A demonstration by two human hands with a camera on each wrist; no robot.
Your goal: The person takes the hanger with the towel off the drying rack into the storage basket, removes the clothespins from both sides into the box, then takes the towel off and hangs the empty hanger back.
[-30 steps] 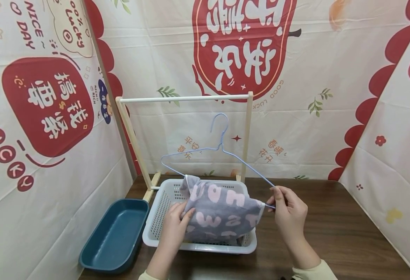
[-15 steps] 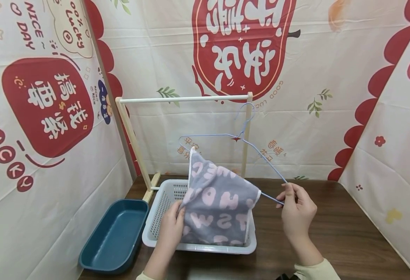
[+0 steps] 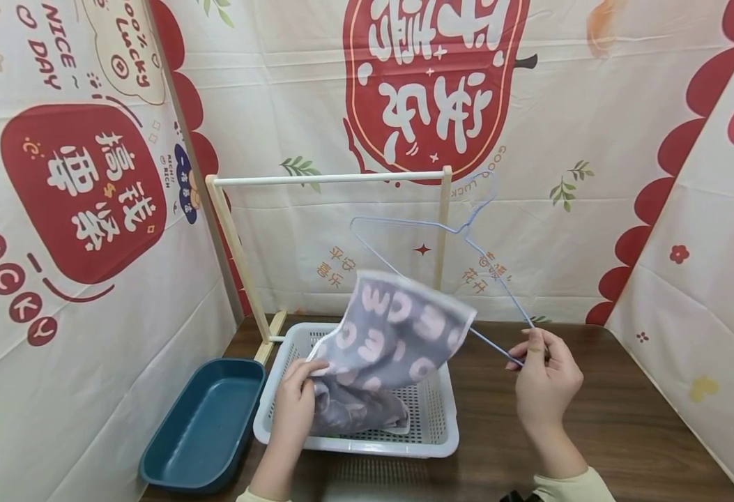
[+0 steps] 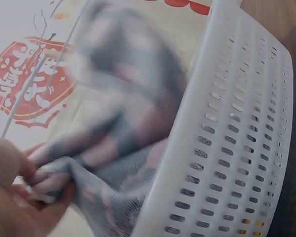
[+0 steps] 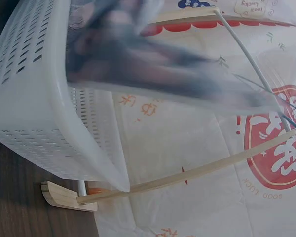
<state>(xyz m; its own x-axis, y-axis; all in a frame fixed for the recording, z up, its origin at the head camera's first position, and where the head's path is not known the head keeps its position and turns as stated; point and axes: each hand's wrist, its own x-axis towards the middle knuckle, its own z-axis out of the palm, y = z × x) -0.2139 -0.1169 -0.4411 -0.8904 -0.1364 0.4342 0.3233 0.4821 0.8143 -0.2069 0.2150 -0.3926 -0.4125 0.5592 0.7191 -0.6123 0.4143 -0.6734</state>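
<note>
A grey towel with pink letters and a white edge [image 3: 392, 328] hangs across the lower bar of a thin blue wire hanger [image 3: 417, 222], above a white basket [image 3: 451, 429]. My left hand [image 3: 295, 397] pinches the towel by its edge at the left; the left wrist view shows the bunched fabric [image 4: 54, 182] between thumb and fingers. My right hand [image 3: 548, 380] grips the right corner of the hanger, whose hook points up and right. More grey-pink cloth [image 3: 357, 411] lies bunched in the basket; whether it belongs to the same towel I cannot tell.
Behind the basket stands a wooden rack with a white top rail [image 3: 329, 178] and wooden posts [image 3: 445, 230]. A dark teal tub [image 3: 203, 425] is left of the basket on the brown wooden table [image 3: 624, 418]. Printed cloth walls [image 3: 592, 265] enclose the table.
The hanger has moved right and upward with my right hand. Towel fabric has risen out of the basket and swung up over the bar. My left hand has shifted slightly left, holding its edge.
</note>
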